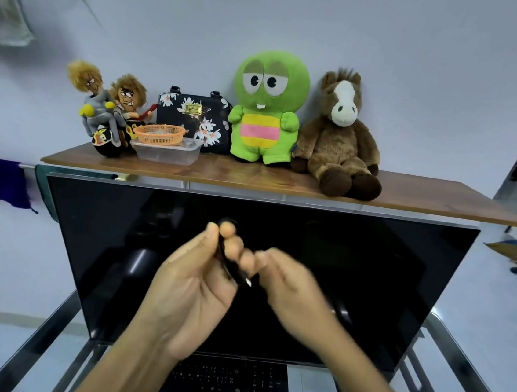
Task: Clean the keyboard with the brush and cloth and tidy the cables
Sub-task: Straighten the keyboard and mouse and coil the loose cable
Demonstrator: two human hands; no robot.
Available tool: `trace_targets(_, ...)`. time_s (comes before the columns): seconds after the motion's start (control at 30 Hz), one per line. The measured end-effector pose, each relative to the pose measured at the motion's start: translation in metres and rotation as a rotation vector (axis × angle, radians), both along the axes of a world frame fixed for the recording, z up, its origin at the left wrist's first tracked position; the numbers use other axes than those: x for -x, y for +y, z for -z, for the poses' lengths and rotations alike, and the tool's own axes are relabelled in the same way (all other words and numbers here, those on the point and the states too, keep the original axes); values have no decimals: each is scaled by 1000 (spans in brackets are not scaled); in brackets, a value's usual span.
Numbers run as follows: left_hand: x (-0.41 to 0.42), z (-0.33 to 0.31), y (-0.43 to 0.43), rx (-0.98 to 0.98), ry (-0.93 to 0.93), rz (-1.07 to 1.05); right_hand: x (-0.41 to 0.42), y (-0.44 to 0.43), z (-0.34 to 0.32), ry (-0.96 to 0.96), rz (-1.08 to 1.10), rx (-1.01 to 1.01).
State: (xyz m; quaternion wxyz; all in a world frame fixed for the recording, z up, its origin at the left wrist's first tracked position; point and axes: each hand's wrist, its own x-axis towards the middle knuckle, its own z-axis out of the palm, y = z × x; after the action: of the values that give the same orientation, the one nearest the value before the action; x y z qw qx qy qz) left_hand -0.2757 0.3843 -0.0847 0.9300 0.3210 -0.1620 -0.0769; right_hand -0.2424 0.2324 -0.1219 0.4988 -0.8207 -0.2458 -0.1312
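My left hand (196, 285) is raised in front of the dark monitor (88, 225) and grips a thin black object with a white tip (236, 275), possibly a bundled cable or a brush; blur hides which. My right hand (291, 292) is just to its right, blurred, fingertips close to the white tip, and whether it touches the object cannot be told. The black keyboard (231, 384) lies below on the glass desk, partly hidden by my forearms. No cloth is in either hand.
A wooden shelf (410, 196) above the monitor carries two dolls (110, 106), an orange basket (160, 134) on a clear tub (167, 152), a floral bag (195, 115), a green plush (268, 107) and a brown horse plush (340, 134). Towels hang at left. Metal desk rails run along both sides.
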Motion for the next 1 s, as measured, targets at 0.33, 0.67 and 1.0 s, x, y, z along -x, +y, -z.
trace_targets(0.33,-23,29,10,-1343,-374,-302,20,-12,-48,-121,-163,568)
trace_targets(0.67,3,17,-1,-355,111,243,-2,-8,-25,220,-224,-333)
trace_targets(1.0,-10,37,-12,-496,219,-123,25,-6,0,385,-128,-368)
